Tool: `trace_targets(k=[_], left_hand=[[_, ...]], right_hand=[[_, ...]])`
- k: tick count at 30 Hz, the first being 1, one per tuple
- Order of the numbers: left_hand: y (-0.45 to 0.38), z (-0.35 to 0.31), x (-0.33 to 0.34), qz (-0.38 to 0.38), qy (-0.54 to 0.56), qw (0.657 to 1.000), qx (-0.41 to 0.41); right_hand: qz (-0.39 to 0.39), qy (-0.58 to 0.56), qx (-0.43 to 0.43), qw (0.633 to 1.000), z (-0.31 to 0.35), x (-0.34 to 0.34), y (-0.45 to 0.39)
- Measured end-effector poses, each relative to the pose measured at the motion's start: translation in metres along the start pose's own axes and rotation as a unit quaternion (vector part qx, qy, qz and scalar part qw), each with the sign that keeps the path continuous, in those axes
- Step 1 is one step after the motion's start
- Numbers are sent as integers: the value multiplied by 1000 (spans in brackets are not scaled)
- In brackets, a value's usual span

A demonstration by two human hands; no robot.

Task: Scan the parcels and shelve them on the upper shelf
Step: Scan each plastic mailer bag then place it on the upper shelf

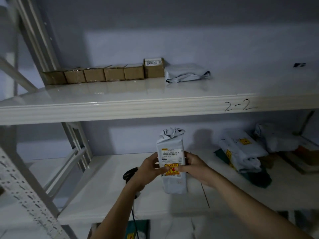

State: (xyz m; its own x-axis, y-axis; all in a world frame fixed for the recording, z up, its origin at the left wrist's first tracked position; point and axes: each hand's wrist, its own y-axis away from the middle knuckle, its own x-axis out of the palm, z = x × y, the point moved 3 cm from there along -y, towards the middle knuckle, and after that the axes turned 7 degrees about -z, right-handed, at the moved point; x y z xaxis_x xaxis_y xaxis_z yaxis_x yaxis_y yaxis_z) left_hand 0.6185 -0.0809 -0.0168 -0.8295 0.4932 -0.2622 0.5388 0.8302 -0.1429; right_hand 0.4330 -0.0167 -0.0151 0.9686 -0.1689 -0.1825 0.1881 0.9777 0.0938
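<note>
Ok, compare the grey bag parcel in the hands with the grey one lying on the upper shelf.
The held parcel stands upright between the left hand and right hand; the shelved grey parcel lies flat beside the boxes. The held parcel shows a printed label and yellow sticker; the shelved parcel shows none from here. The held parcel looks full and blocky, the shelved one slack and crumpled. Both are pale grey plastic mailers.

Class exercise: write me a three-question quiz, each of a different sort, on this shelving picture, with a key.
1. True or false: both hands hold the grey parcel upright.
2. How many cardboard boxes stand in a row on the upper shelf?
3. What lies right of that row? A) a grey bag B) a bottle C) a book

Key: 1 true; the left hand and right hand grip its sides. 2 six. 3 A.
</note>
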Motion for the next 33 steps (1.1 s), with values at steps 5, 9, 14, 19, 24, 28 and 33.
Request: trace_targets(k=[5,9,14,19,24,28,33], left_hand=[[25,-37,12,-2,17,999,31],[50,-73,32,1,26,999,47],[75,-122,62,-2,25,996,86],[84,-179,98,-40,36,991,125],[75,-241,144,-74,68,983,152],[65,-289,188,-110,99,975,169],[49,-331,226,-137,98,967,189]], right_hand=[[-28,-11,-30,999,27,-12,58],[-57,-15,-42,997,47,-30,104],[-86,-12,-65,994,71,-63,154],[-110,-26,-97,989,98,-106,185],[-143,-17,-144,979,134,-163,208],[-173,-24,-184,967,156,-213,224],[-180,19,-207,961,173,-266,232]])
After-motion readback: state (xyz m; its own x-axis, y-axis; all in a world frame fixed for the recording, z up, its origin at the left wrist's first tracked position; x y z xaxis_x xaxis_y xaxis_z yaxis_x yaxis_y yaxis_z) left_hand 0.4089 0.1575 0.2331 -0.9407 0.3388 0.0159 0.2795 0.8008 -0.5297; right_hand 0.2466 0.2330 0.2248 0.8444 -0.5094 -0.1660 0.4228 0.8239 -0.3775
